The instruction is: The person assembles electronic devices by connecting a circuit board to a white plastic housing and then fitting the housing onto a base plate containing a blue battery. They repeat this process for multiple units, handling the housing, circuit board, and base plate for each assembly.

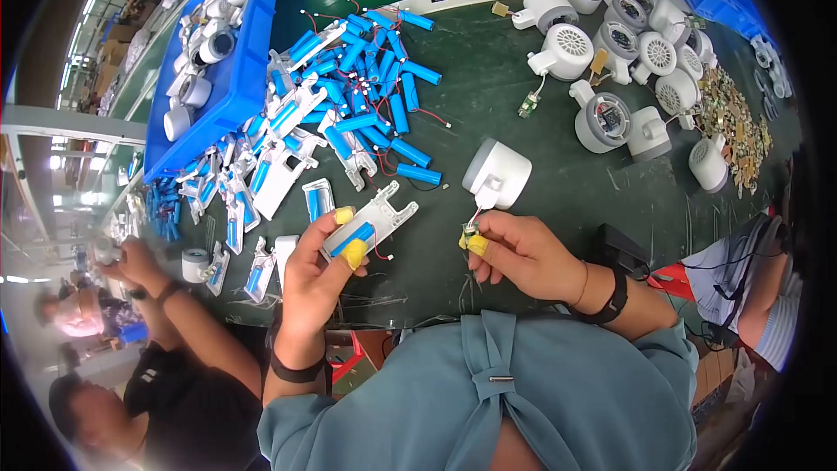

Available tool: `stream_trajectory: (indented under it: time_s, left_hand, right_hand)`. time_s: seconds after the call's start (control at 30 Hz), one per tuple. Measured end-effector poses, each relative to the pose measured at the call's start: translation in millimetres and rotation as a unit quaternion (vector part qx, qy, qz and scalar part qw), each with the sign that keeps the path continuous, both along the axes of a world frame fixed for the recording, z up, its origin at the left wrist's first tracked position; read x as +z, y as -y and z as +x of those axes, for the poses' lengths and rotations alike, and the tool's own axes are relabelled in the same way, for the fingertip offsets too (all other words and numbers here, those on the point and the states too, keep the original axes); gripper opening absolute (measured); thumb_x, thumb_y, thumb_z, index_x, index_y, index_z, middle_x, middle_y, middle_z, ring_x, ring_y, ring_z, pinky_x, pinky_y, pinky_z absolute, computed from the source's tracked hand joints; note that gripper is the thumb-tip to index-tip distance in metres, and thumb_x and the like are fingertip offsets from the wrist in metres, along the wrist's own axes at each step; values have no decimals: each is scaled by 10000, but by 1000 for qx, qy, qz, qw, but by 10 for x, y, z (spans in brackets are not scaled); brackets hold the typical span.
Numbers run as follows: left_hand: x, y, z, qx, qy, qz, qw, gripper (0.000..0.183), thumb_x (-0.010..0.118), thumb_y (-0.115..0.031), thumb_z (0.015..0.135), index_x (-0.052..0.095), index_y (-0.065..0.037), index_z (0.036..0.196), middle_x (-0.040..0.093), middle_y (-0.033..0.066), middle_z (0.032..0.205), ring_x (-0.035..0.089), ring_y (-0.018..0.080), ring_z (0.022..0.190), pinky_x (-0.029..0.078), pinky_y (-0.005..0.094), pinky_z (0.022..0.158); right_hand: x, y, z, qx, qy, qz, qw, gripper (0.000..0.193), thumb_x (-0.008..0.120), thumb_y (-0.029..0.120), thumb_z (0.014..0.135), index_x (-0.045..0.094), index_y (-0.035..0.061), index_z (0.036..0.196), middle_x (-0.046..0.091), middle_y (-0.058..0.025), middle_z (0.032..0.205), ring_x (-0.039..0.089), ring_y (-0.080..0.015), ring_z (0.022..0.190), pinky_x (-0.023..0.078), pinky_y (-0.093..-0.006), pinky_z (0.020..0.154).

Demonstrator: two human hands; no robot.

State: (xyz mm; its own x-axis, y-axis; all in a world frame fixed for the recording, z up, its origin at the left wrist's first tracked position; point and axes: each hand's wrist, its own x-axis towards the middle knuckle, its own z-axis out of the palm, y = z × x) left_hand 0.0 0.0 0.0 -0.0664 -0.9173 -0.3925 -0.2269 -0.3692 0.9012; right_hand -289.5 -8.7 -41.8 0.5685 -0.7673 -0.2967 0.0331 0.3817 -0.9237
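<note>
Over the table (602, 196), your left hand (316, 272) holds a handle shell (390, 209) with a battery (350, 238) in it. To its right, your right hand (527, 257) holds a small circuit board (472, 228), and a lone housing (501, 170) rests just beyond that hand. Behind the held shell spreads a heap of loose batteries (370, 65), with more handle shells (281, 176) along its left side. Farther left is a crate (251, 70) with a load of housings (196, 90) in it. On the table's right part sits a cluster of housings (571, 51), a pile of circuit boards (739, 126) at its right. A second crate (724, 0) is beyond them; a co-worker (187, 397) is on your left.
</note>
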Motion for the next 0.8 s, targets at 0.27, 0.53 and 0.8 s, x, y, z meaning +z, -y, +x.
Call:
stream_trajectory:
  time_s: [0.27,0.53,0.8]
  left_hand:
    - [22,18,-30,-146,402,-378,821,373,688,30,753,657,6,1124,619,129,1122,579,321,1003,476,396,856]
    - [-50,64,-293,-265,389,-390,791,303,714,9,676,666,-29,973,598,103,1028,566,313,930,457,394,826]
    - [-131,45,-354,-204,253,-284,902,218,629,2,854,579,-21,1065,646,104,962,586,179,689,471,288,642]
  right_hand:
    - [14,1,-12,3,-14,-24,1000,163,456,88,1007,541,0,1114,663,-68,873,640,-89,718,522,-244,606]
    - [40,-2,-6,-1,-20,-31,999,143,458,90,1003,530,-4,1084,668,-79,865,647,-97,719,529,-251,615]
    - [20,-11,0,0,-9,-37,999,139,460,99,1003,524,0,1077,667,-84,862,647,-100,718,529,-261,612]
